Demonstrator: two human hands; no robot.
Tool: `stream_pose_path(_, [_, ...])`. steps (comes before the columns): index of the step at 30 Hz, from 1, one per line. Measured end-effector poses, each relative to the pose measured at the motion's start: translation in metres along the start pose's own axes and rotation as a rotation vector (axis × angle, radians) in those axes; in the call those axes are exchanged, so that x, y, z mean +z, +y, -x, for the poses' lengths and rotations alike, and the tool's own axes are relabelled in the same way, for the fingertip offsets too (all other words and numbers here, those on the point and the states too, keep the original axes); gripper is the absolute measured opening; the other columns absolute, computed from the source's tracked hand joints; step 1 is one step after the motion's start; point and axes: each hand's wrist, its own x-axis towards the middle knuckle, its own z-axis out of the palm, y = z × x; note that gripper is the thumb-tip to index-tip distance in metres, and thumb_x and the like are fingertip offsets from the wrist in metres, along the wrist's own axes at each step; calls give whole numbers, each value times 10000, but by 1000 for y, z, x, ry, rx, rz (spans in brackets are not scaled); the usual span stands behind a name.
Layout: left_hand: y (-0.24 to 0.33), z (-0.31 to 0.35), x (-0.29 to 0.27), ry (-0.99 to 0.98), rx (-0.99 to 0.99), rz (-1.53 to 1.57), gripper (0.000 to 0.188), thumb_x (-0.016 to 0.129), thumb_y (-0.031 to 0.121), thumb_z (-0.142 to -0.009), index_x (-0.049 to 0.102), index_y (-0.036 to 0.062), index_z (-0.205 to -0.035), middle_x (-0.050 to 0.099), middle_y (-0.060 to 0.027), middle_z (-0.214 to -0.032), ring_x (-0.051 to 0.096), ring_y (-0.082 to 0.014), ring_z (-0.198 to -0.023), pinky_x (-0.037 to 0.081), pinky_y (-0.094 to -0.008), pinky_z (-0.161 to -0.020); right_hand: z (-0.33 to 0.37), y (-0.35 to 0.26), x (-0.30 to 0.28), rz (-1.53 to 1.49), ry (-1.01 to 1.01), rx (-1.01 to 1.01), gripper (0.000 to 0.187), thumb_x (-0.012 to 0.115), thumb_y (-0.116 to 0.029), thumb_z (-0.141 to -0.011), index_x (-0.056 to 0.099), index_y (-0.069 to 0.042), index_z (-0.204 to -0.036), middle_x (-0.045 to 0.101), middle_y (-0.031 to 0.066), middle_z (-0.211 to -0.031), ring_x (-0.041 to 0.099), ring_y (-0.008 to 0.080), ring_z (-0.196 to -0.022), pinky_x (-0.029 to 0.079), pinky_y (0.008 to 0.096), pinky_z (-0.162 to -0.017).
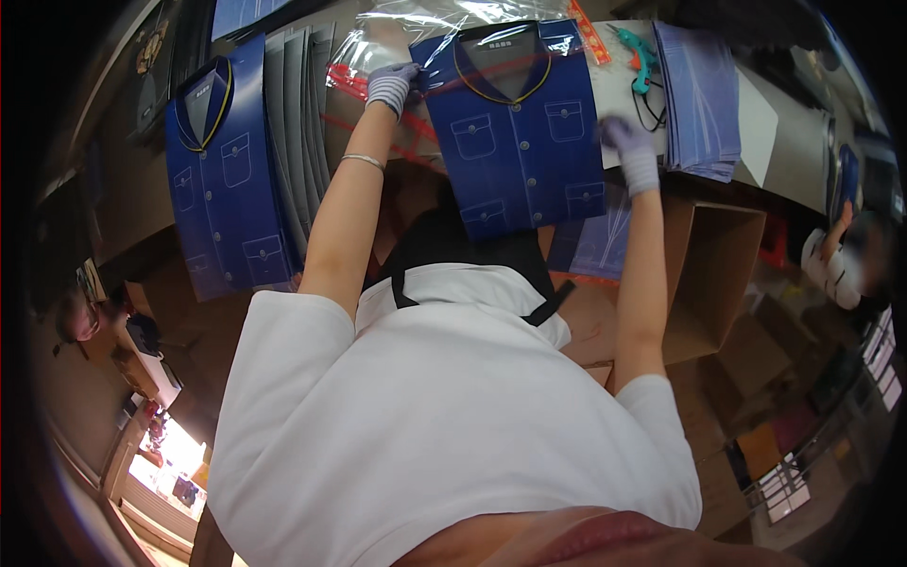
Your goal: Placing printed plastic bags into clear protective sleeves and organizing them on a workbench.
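Observation:
A blue, jacket-shaped printed piece (491, 161) with a grey neck, yellow collar trim and drawn pockets lies in front of me. Shiny clear plastic (406, 28) with red strips covers the table behind it and overlaps its upper part. My left hand (390, 87), in a striped glove, is closed at the upper left corner, on the edge of the clear plastic; its fingertips are partly hidden. My right hand (628, 142), gloved too, is beside the right edge of the jacket-shaped piece. Motion blurs its fingers, so I cannot tell whether it touches the edge.
More blue jacket-shaped pieces (222, 180) stand stacked at left, beside grey sheets (300, 123). At right lie a teal tool (640, 55) with a black cord and a pile of blue-violet packets (694, 104). Below it is an open cardboard box (713, 274). Another person (831, 260) is at far right.

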Motion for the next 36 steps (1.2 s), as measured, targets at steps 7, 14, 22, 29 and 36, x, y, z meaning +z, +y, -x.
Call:
stream_pose_path(7, [7, 0, 14, 25, 76, -174, 161, 654, 112, -758, 661, 19, -889, 654, -55, -756, 568, -111, -584, 466, -227, -523, -163, -31, 38, 824, 192, -108, 439, 571, -407, -741, 616, -61, -1006, 622, 155, -930, 594, 314, -852, 453, 361, -771])
stream_pose_path(14, [-30, 33, -21, 94, 141, -279, 241, 738, 162, -684, 657, -19, -820, 639, -53, -710, 543, -92, -595, 453, -219, -575, -74, 23, 33, 20, -21, 175, 252, 640, -154, -776, 629, 10, -967, 639, 51, -778, 557, 99, -662, 440, 217, -583])
stream_pose_path(22, [-148, 166, -29, -218, 75, -627, 170, 722, 169, -666, 646, 25, -718, 621, -100, -634, 564, -144, -558, 458, -274, -565, 120, 149, -16, 352, -85, 56, 259, 633, -197, -795, 628, 12, -948, 633, 58, -825, 584, 126, -734, 474, 235, -619])
stream_pose_path(29, [-134, 195, -49, -601, 67, -759, 141, 650, 122, -740, 616, -6, -788, 621, -107, -697, 564, -168, -611, 464, -280, -640, 183, 161, 49, -721, 61, 560, 180, 670, -215, -774, 603, -51, -807, 606, 47, -754, 563, 132, -613, 432, 237, -488])
stream_pose_path(36, [-57, 253, -51, -762, 153, -301, 89, 610, 57, -779, 593, -15, -828, 607, -44, -742, 562, -103, -699, 463, -239, -678, 202, -76, 26, -399, 306, -125, 289, 628, -22, -757, 595, -35, -1043, 625, 39, -790, 603, 145, -641, 465, 249, -517])
